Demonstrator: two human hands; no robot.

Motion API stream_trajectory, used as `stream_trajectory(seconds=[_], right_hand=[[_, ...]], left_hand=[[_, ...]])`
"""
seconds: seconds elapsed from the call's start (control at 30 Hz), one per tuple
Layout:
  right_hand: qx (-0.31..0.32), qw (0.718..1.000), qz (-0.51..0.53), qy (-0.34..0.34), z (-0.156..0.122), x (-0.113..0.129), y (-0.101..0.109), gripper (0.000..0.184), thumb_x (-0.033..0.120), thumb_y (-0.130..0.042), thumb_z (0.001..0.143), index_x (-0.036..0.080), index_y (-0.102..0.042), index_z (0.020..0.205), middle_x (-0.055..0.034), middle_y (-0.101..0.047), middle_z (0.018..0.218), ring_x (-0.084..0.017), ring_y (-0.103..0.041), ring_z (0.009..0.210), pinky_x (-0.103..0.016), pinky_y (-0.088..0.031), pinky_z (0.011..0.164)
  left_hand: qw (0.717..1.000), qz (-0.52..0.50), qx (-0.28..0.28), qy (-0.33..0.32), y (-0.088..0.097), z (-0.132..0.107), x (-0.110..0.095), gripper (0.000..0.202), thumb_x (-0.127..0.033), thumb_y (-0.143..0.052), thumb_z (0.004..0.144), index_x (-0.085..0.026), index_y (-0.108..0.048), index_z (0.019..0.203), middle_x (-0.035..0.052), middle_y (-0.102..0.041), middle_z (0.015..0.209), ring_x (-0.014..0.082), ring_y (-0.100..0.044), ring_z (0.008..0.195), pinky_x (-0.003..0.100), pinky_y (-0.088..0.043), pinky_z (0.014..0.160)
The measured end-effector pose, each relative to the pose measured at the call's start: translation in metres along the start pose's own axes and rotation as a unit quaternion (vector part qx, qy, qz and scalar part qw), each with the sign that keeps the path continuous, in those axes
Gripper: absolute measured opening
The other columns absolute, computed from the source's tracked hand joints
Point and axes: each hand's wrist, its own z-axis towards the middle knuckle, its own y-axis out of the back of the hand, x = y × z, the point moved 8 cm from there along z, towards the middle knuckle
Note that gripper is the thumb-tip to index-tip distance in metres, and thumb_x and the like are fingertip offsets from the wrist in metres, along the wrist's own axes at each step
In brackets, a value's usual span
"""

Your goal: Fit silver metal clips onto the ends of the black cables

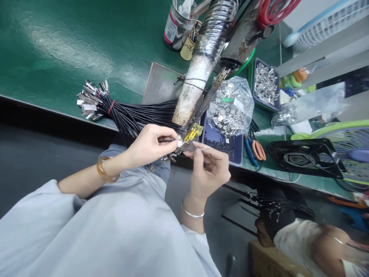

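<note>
My left hand (150,145) is closed, thumb and fingers pinching a thin black cable close to its small whitish metal end piece (180,142). Just right of that end piece, my right hand (209,165) has its thumb and index finger pressed together; whatever lies between them is too small to make out. Between the hands is a yellow clip-like piece (191,133) at the lower end of a long metal bar (209,98). A bundle of black cables (138,114) with silvery ends, tied by a red band, lies behind my left hand. More metal ends (170,157) hang below my fingers.
A wrapped hose (198,57) slants down close above my hands. To the right are a blue tray (238,154) of small black parts, a plastic bag (245,100) of metal pieces, pliers (257,150) and a black fan (305,157). Another person (300,238) sits lower right.
</note>
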Motion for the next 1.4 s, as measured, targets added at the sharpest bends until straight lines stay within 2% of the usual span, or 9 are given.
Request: stream_trajectory(seconds=[0.13,0.27,0.4,0.73,0.9,1.2,1.4], right_hand=[[0.025,0.997,0.044,-0.049,0.001,-0.013,-0.018,0.011,0.026,-0.071,0.09,0.02,-0.065,0.084,-0.0028,-0.078,0.095,-0.013,-0.076,0.068,-0.026,-0.066,0.063],[0.009,1.0,0.014,-0.023,0.007,-0.01,-0.02,0.009,0.024,-0.072,0.088,0.021,-0.066,0.082,-0.0034,-0.079,0.089,-0.017,-0.078,0.081,-0.028,-0.066,0.068],[0.03,0.999,-0.011,-0.012,0.015,-0.007,-0.019,0.01,0.023,-0.072,0.086,0.021,-0.066,0.079,-0.0039,-0.081,0.091,-0.017,-0.078,0.082,-0.027,-0.063,0.067],[0.057,0.997,-0.008,-0.059,0.022,-0.013,-0.021,0.014,0.024,-0.073,0.083,0.022,-0.064,0.072,-0.0052,-0.081,0.09,-0.019,-0.078,0.084,-0.029,-0.062,0.067],[0.056,0.997,0.006,-0.049,0.026,-0.009,-0.02,0.012,0.021,-0.074,0.082,0.021,-0.066,0.073,-0.0046,-0.081,0.09,-0.019,-0.078,0.084,-0.028,-0.063,0.067],[0.076,0.996,-0.034,-0.024,0.028,-0.003,-0.02,0.012,0.024,-0.073,0.087,0.022,-0.068,0.076,-0.0035,-0.081,0.092,-0.018,-0.078,0.083,-0.029,-0.062,0.068],[0.094,0.993,-0.067,0.0,0.023,0.004,-0.016,0.014,0.023,-0.07,0.09,0.023,-0.066,0.076,-0.0025,-0.081,0.091,-0.019,-0.079,0.085,-0.03,-0.064,0.071]], left_hand=[[0.997,0.05,-0.018,-0.056,0.002,-0.001,-0.009,0.016,-0.018,-0.064,0.084,-0.012,-0.076,0.075,0.0005,-0.066,0.062,0.0079,-0.05,0.054,0.019,-0.037,0.05],[0.968,0.186,-0.05,-0.159,0.001,-0.005,-0.025,0.017,-0.011,-0.061,0.086,-0.014,-0.076,0.078,-0.0018,-0.061,0.06,0.0074,-0.047,0.053,0.021,-0.037,0.054],[0.945,0.248,-0.074,-0.2,-0.002,-0.006,-0.03,0.019,-0.009,-0.059,0.089,-0.014,-0.073,0.078,-0.0024,-0.059,0.06,0.0079,-0.047,0.053,0.021,-0.038,0.056],[0.939,0.243,-0.109,-0.216,-0.006,-0.006,-0.03,0.017,-0.006,-0.06,0.087,-0.014,-0.07,0.076,-0.0032,-0.059,0.061,0.0071,-0.046,0.052,0.021,-0.036,0.053],[0.934,0.242,-0.135,-0.227,-0.006,-0.007,-0.033,0.018,-0.006,-0.06,0.087,-0.014,-0.068,0.073,-0.004,-0.056,0.059,0.0068,-0.043,0.051,0.021,-0.035,0.052],[0.934,0.24,-0.149,-0.219,-0.005,-0.006,-0.036,0.02,-0.007,-0.06,0.087,-0.016,-0.063,0.069,-0.0053,-0.05,0.057,0.0065,-0.039,0.051,0.021,-0.034,0.052],[0.945,0.239,-0.127,-0.182,-0.006,-0.005,-0.033,0.022,-0.007,-0.06,0.085,-0.015,-0.062,0.064,-0.0045,-0.052,0.057,0.0059,-0.037,0.049,0.021,-0.031,0.05]])
